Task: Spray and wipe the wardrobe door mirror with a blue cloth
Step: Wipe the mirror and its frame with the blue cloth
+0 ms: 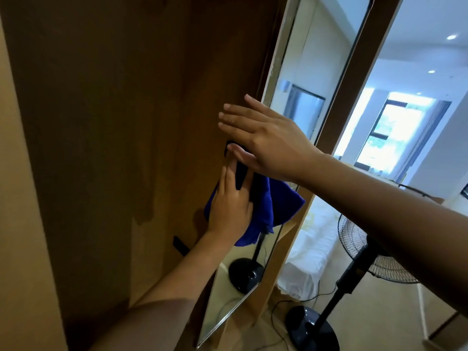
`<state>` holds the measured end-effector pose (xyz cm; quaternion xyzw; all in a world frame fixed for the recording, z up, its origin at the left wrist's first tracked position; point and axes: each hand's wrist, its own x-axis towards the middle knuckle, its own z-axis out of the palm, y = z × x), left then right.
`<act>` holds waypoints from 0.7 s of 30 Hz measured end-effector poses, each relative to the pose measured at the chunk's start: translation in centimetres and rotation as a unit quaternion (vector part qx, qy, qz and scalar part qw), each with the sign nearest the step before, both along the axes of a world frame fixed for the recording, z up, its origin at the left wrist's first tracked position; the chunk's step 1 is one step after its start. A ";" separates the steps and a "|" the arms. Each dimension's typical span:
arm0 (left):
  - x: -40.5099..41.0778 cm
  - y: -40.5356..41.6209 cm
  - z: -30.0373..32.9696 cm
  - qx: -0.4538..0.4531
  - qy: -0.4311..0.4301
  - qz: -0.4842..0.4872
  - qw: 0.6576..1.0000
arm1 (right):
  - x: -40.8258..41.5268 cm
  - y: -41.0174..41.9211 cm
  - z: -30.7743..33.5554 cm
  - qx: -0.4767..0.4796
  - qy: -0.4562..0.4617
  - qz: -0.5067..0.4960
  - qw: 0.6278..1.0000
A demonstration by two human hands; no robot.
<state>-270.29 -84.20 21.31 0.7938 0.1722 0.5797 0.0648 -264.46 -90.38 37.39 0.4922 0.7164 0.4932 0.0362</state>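
The wardrobe door mirror [306, 79] is a tall narrow panel seen almost edge-on, right of the brown wooden door panel [126, 122]. My left hand [231, 201] lies at the mirror's left edge and holds the blue cloth [276, 203]. A dark fold of the cloth runs up between its fingers, and the rest hangs down to the right. My right hand [263, 134] reaches across above it with fingers straight, its thumb touching the top of the dark fold. No spray bottle is in view.
A black standing fan [364, 259] stands on the floor at the right, its base and cord near the door's foot. A white bed [311, 252] lies behind it. The mirror's lower part reflects the fan's base [245, 274]. A bright window [390, 130] is far right.
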 end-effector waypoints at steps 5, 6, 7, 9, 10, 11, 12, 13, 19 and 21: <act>0.0 -0.5 -5.4 0.004 0.018 0.031 0.999 | 0.0 0.5 -2.5 -0.014 0.007 0.017 1.000; 0.2 -0.5 -6.8 0.003 0.029 0.040 0.999 | 0.1 0.6 -3.1 -0.011 0.007 0.023 1.000; 0.3 -0.6 -7.9 0.007 0.039 0.056 0.998 | 0.3 0.6 -3.7 -0.009 0.007 0.029 1.000; 0.6 -0.5 -9.2 0.021 0.046 0.087 0.995 | 0.6 0.8 -4.8 -0.009 0.010 0.043 0.999; 0.7 -0.5 -9.3 0.023 0.038 0.088 0.995 | 0.7 0.9 -5.2 -0.013 0.013 0.049 0.999; 0.7 -0.4 -9.1 0.025 0.029 0.089 0.995 | 0.8 1.0 -5.6 -0.016 0.016 0.056 0.998; 0.8 -0.4 -8.8 0.028 0.021 0.093 0.995 | 0.9 1.1 -5.8 -0.019 0.018 0.061 0.998; 0.9 -0.5 -8.7 0.033 0.015 0.101 0.994 | 1.0 1.2 -5.9 -0.019 0.018 0.066 0.997; 1.8 -0.4 -10.2 0.042 -0.019 0.133 0.990 | 1.4 2.1 -7.2 -0.007 0.006 0.100 0.995; 1.9 -0.3 -11.8 0.042 -0.011 0.137 0.990 | 1.5 2.2 -8.2 0.005 0.003 0.112 0.994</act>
